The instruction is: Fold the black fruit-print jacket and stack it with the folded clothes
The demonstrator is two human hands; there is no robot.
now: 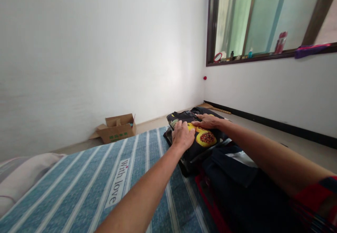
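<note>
Shirt [206, 140], folded atop dark clothes [187, 165] on the bed [139, 152], would probably be soft, light and floppy, best taken by both sides. Its left part is covered by the left hand [183, 135], its far right by the right hand [207, 121]; whether cloth is gripped cannot be told. Leftward, a box [119, 133] is seen; rightward, reach could be hindered by navy clothes [233, 180].

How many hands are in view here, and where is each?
2: the left hand is on the left part of the folded fruit-print garment; the right hand is on its far side. Neither is hidden.
</note>
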